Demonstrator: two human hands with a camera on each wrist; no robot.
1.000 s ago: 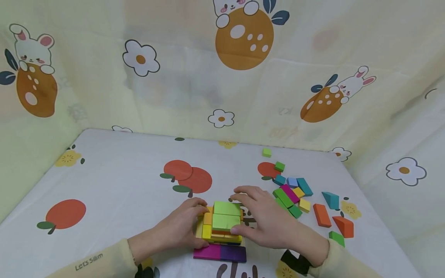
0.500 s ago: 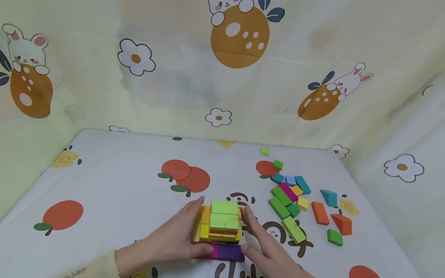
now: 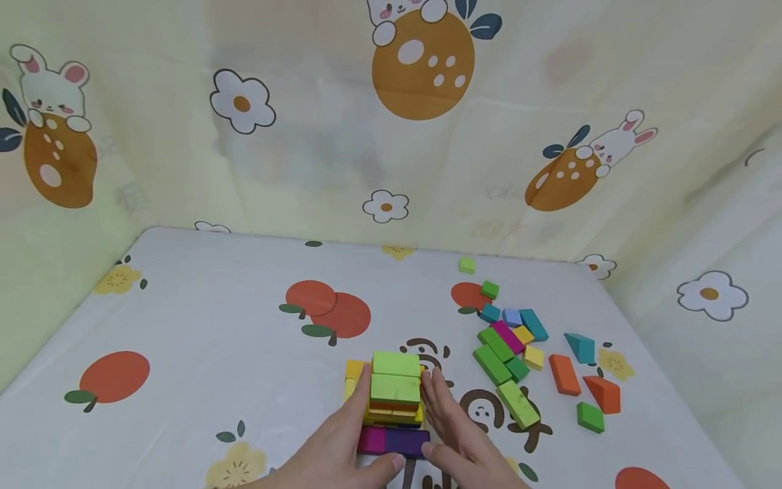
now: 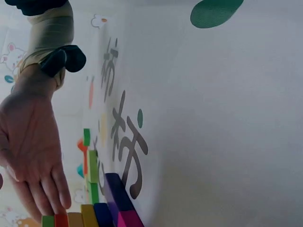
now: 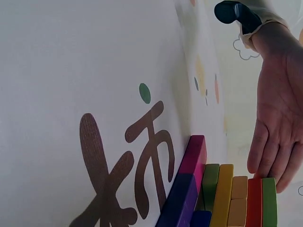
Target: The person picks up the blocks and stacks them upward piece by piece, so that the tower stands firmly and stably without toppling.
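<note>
Both hands have drawn back toward the near edge of the counter since half a second ago, and they now flank the stack rather than cupping it. One second ago the right hand lay spread over the stack's top and right side; now the left hand (image 3: 342,441) rests flat along the left side of the layered stack of coloured wooden blocks (image 3: 391,397), fingers straight and together, its thumb lying by the front of the magenta and purple base slab (image 3: 394,441). The right hand (image 3: 455,435) mirrors it on the right side, fingers straight, thumb near the slab's right front corner. Neither hand grips anything; both press or touch with open palms. The wrist views show each opposite hand with straight fingertips against the upper block layers.

Topped by two lime green blocks (image 3: 396,377), the stack sits close to the near edge of the counter, a little right of its middle. The lone long lime green block (image 3: 518,403) lies where it lay half a second ago, just right of the right hand.

Farther toward the right edge lies a loose scatter of small coloured blocks (image 3: 516,336), with orange pieces (image 3: 583,384) and a green diamond (image 3: 590,417) beyond it. A small green cube (image 3: 467,265) sits near the far edge. Printed cloth (image 3: 183,326) with oranges and flowers covers the counter.
</note>
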